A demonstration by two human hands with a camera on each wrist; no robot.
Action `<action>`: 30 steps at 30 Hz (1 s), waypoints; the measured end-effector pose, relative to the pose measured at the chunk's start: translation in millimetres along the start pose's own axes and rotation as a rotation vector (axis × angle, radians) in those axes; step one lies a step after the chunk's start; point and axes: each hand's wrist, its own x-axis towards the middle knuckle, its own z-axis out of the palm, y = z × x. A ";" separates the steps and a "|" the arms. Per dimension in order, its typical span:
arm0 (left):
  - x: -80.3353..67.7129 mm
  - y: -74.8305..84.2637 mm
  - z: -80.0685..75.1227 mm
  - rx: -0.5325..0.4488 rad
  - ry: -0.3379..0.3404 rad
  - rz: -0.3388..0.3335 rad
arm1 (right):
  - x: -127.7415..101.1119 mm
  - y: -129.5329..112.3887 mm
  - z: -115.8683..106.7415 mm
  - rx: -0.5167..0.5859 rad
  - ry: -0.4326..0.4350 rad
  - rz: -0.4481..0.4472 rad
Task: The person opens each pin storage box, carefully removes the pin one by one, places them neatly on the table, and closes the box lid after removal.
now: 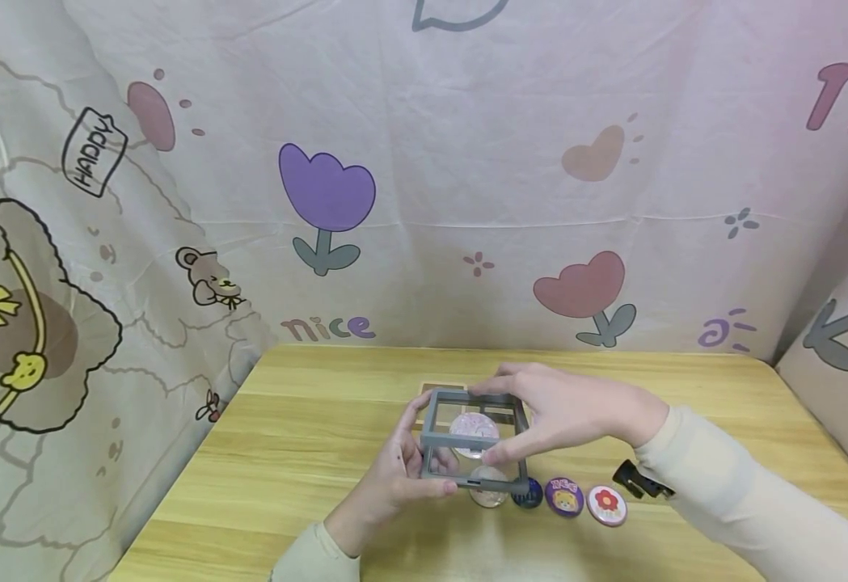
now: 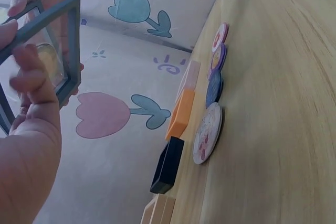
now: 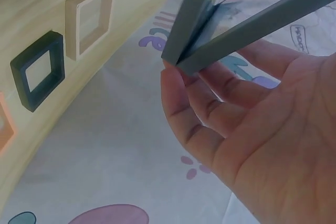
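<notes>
A grey hinged display frame (image 1: 473, 440) with clear film panes is held above the table by both hands. Its two halves stand apart in a V, seen best in the right wrist view. A pale pinkish round badge (image 1: 474, 428) shows at the film. My left hand (image 1: 403, 473) grips the left side, thumb along the lower edge. From the right, my right hand (image 1: 565, 408) holds the far edge with its fingertips, and its thumb reaches to the nearer half. In the right wrist view, fingers (image 3: 181, 114) touch the corner where the halves meet.
On the table lie a pale round badge (image 1: 489, 491), a dark blue badge (image 1: 529, 494), a purple bear badge (image 1: 564, 497) and a red-flower badge (image 1: 607, 506). Small square frames in black (image 2: 168, 165), orange (image 2: 181, 114), pink (image 2: 189, 80) and beige (image 3: 90, 19) sit toward the back.
</notes>
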 end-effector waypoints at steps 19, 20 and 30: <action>1.9 -5.9 -2.2 -0.109 -0.129 0.018 | 1.0 17.8 -13.5 0.229 0.003 -0.037; 1.7 -6.5 -2.6 -0.106 -0.132 0.019 | 1.6 18.6 -14.3 0.227 0.006 -0.045; -1.1 -4.8 0.6 -0.137 -0.098 -0.073 | 6.1 26.0 -19.3 0.135 0.171 -0.102</action>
